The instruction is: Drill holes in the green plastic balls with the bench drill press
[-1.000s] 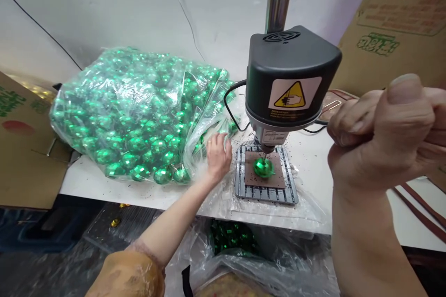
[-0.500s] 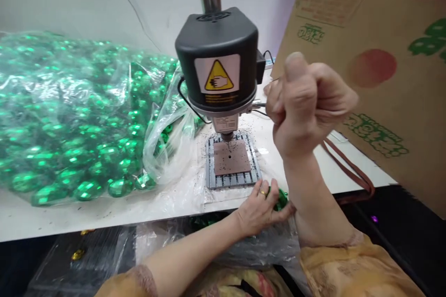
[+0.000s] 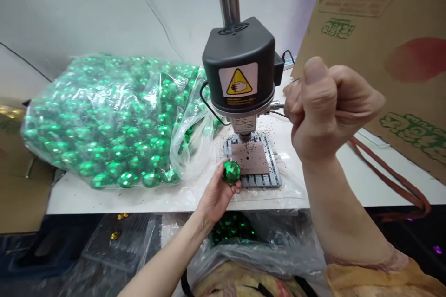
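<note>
A green faceted ball [image 3: 231,171] rests in the fingers of my left hand [image 3: 216,192], palm turned up, beside the left front corner of the slotted metal base plate [image 3: 278,180]. My right hand [image 3: 322,111] is a fist around the feed lever [image 3: 278,106] at the side of the small drill press [image 3: 240,65]; the grip itself is hidden in the fist. Below the chuck [image 3: 245,137], a brown square board [image 3: 258,158] with a dark hole lies on the base plate, sprinkled with dark shavings.
A large clear bag [image 3: 104,120] of green balls lies on the white table [image 3: 139,202] to the left. Below the table edge, an open plastic bag [image 3: 278,255] holds more green balls. A cardboard box [image 3: 365,55] stands at right, near a brown strap [image 3: 393,174].
My left hand has moved left from the table's front edge and turned palm up, with a green ball now plainly in it. My right fist stays at the lever. The view has shifted left.
</note>
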A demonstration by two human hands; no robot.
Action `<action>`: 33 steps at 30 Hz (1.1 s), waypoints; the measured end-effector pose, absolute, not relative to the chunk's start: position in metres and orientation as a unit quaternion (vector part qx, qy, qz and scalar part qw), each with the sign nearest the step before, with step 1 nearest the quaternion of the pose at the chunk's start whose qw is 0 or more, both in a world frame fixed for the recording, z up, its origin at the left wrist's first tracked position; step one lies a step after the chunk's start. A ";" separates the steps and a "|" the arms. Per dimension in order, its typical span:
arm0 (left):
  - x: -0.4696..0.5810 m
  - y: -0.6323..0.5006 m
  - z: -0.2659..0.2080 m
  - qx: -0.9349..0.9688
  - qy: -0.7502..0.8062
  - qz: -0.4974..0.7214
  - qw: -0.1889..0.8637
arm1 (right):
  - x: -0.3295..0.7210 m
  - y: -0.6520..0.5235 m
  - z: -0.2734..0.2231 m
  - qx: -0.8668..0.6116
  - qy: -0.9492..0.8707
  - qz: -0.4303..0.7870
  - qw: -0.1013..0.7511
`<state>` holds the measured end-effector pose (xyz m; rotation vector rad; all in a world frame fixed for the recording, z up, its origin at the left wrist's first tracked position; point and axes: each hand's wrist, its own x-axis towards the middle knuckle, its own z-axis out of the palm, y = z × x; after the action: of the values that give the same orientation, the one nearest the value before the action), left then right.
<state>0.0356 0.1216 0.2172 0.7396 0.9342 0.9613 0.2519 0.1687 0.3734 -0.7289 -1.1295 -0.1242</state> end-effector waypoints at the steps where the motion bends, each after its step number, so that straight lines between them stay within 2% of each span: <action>1: 0.031 0.128 0.220 0.337 0.421 0.428 0.726 | 0.251 0.168 0.374 -0.334 -0.519 -0.062 0.785; 5: 0.016 0.145 0.225 0.387 0.423 0.399 0.715 | 0.249 0.166 0.377 -0.313 -0.509 -0.048 0.801; 11: 0.019 0.178 0.222 0.518 0.450 0.432 0.586 | 0.249 0.166 0.377 -0.283 -0.505 -0.025 0.815; 23: 0.046 0.205 0.213 0.639 0.455 0.368 0.500 | 0.246 0.163 0.379 -0.282 -0.503 -0.015 0.817; 30: 0.058 0.205 0.196 0.700 0.438 0.407 0.391 | 0.246 0.164 0.379 -0.285 -0.507 -0.027 0.813; 33: 0.063 0.203 0.184 0.702 0.434 0.417 0.381 | 0.246 0.164 0.379 -0.282 -0.509 -0.025 0.813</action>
<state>0.0635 0.2031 0.1836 1.7912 1.1076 1.0637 0.2464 0.1638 0.3792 -0.6015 -1.0855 -0.0541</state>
